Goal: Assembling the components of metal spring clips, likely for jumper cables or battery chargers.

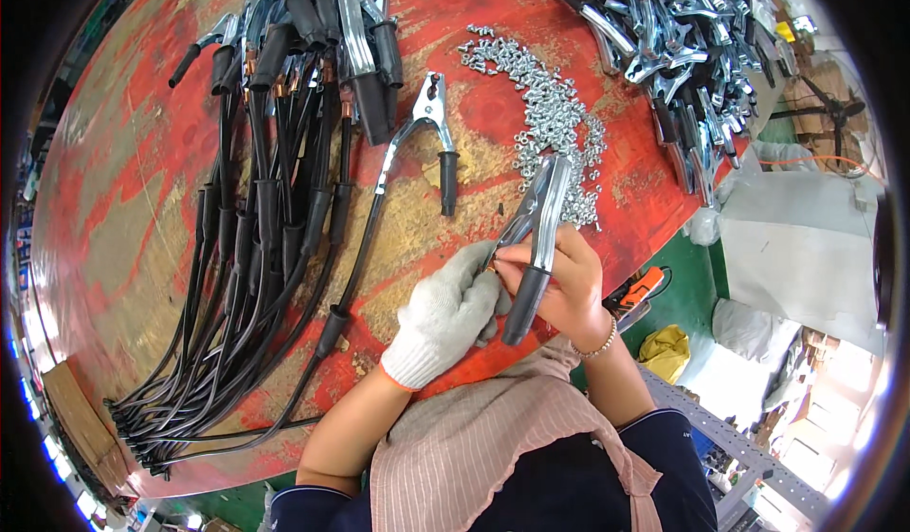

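A silver spring clamp with black grips, like a jumper-cable clamp (548, 212), is held between my two hands at the table's near right. My left hand (445, 309), in a white knit glove, is closed around the lower end of one clamp arm. A small copper-coloured bit shows there; whatever else lies inside the glove is hidden. My bare right hand (569, 276), with a beaded bracelet at the wrist, pinches the clamp near its other arm, whose black grip (527, 309) points toward me. Just beyond the clamp lie many small silver screws or nuts (550, 106).
Left on the worn red table (114, 219) lies a bundle of black cables (265, 210) with clamps at their far ends. One cabled clamp (431, 106) lies apart, spread. Loose clamps (673, 49) are heaped far right. An orange tool (645, 288) sits beside the table edge.
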Tool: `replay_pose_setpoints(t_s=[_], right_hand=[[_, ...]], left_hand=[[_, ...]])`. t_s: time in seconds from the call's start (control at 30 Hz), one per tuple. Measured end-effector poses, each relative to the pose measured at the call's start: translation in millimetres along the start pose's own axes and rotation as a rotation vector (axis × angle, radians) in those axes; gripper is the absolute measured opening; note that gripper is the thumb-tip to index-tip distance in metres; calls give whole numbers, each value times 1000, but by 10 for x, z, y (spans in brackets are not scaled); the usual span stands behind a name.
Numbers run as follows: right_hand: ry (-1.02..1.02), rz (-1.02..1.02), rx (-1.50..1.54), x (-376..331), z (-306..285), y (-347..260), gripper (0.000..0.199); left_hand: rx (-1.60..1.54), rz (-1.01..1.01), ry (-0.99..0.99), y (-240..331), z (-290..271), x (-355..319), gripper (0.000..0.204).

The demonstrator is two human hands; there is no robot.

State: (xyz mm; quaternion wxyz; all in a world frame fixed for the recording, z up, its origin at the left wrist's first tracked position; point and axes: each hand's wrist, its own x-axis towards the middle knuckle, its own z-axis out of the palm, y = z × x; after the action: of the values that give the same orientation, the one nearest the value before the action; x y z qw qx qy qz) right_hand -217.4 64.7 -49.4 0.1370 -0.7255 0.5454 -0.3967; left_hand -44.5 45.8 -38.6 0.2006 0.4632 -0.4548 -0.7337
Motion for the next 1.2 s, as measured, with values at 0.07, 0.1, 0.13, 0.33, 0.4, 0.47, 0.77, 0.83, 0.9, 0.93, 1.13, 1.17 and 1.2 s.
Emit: replay_pose_setpoints(t_s=[0.07, 0.1, 0.13, 0.33, 0.4, 0.47, 0.77, 0.83, 0.9, 0.93, 1.13, 1.17, 1.2], right_hand=[[0, 6, 33, -7, 14, 15, 26], [-6, 7, 33, 3, 6, 14, 26], [-11, 9, 33, 13, -3, 9, 26], [-40, 61, 85, 50, -25, -7, 26], [-31, 70, 91, 36, -18, 9, 25], [-25, 62, 82, 31, -17, 21, 24], [-14, 19, 28, 4, -9, 26, 26], [0, 29, 3, -22, 2, 38, 27], [15, 23, -4, -28, 9, 37, 27], [21, 18, -7, -27, 12, 39, 27], [12, -10, 22, -34, 0, 60, 26], [26, 18, 27, -52, 18, 66, 26], [39, 47, 33, -73, 43, 70, 26]], left_hand=[[-4, -4, 2, -10, -2, 4, 40], [-16, -4, 5, -20, 1, 5, 40], [-26, -5, 8, -25, 3, 5, 40], [-91, -5, 0, -89, 7, 17, 40], [-51, 9, 0, -65, 7, 16, 40], [-63, 9, -1, -72, 8, 18, 40], [-28, -5, 23, -33, 19, 0, 38], [-63, -25, 22, -15, 26, -1, 38], [-38, -29, 25, 11, 28, -3, 38], [-27, -30, 28, 18, 27, -2, 38], [-20, -14, 46, -12, 36, -5, 37], [-24, -28, 44, -3, 38, -2, 37], [-28, -43, 41, 15, 38, 2, 37]])
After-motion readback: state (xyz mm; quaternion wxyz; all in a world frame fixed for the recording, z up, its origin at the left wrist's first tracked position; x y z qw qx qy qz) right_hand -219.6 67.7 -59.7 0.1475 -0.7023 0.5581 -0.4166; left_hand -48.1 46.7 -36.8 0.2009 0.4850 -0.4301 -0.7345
